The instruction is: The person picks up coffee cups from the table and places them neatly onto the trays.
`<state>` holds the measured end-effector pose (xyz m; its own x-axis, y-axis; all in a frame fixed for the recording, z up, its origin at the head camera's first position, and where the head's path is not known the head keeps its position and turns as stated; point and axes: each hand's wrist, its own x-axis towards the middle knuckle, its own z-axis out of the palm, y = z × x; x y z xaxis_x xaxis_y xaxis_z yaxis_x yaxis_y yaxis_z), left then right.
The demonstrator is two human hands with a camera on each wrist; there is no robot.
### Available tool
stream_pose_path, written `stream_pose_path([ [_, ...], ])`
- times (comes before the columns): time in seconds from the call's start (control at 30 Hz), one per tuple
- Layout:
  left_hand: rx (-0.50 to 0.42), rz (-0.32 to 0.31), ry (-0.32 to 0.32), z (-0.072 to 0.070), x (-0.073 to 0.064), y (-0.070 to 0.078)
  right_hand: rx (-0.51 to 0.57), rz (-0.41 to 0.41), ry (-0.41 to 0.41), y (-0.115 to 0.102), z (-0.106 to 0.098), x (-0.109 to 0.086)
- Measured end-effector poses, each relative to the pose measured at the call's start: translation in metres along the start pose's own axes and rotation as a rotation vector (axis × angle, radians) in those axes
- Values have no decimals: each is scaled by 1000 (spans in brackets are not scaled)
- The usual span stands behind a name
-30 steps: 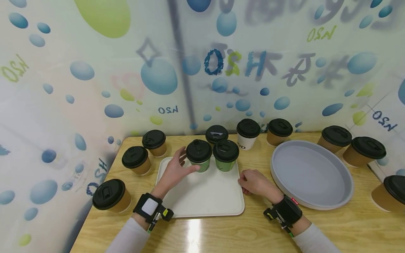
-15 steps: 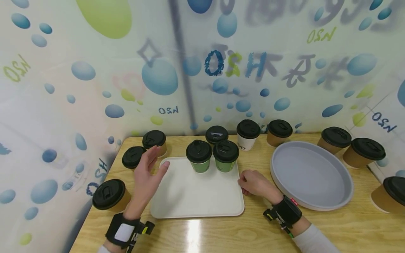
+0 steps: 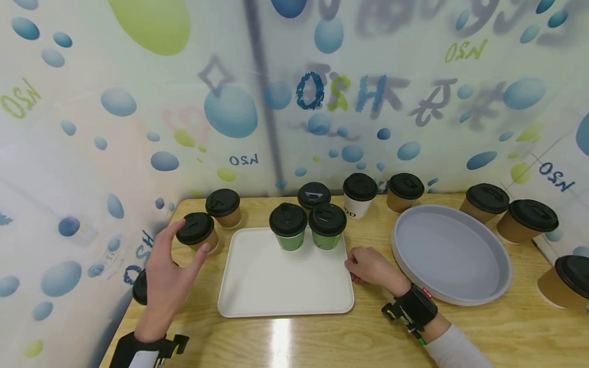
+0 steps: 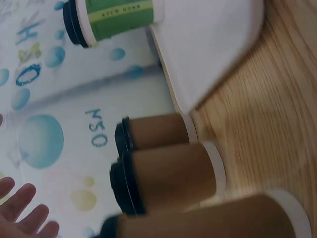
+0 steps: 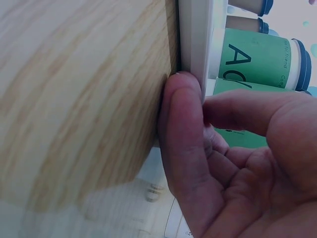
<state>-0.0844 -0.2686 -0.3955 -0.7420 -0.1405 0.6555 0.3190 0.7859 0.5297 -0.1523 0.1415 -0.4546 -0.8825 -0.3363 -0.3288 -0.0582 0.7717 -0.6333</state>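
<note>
My left hand (image 3: 171,273) is spread with thumb and fingers apart, over the left side of the table. It hides part of a brown paper cup with a black lid (image 3: 140,288). Beyond its fingertips stands another lidded brown cup (image 3: 199,230); whether they touch is unclear. In the left wrist view, several brown cups (image 4: 173,176) stand in a row, away from the fingers (image 4: 20,203). My right hand (image 3: 374,267) pinches the right edge of a white tray (image 3: 285,286), thumb and finger at its rim (image 5: 195,44). Two green lidded cups (image 3: 289,239) (image 3: 325,240) stand at the tray's back right.
A round grey tray (image 3: 451,255) lies to the right. Behind the white tray are a black-lidded cup (image 3: 314,194), a white cup (image 3: 357,207) and a brown cup (image 3: 400,202). More brown cups (image 3: 520,230) stand at the far right, near the wall.
My left hand has moved away from the left green cup, leftwards and nearer to me, to the brown cups. The tray's left side came into view. My right hand stays at the tray edge.
</note>
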Motion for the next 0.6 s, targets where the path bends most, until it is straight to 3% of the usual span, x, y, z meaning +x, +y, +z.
stream_pose_path([
  [0.13, 98, -19, 49, -12, -5, -14, 3, 4, -5, 0, 0, 0],
  [0.23, 148, -43, 47, -22, -12, -25, -1, -2, -7, -1, 0, 0],
  [0.47, 228, -94, 21, -39, -31, -45, -3, 16, -7, -1, 0, 1],
  [0.6, 270, -189, -44, -43, -41, -51, -7, 17, -10, 0, 0, 1],
])
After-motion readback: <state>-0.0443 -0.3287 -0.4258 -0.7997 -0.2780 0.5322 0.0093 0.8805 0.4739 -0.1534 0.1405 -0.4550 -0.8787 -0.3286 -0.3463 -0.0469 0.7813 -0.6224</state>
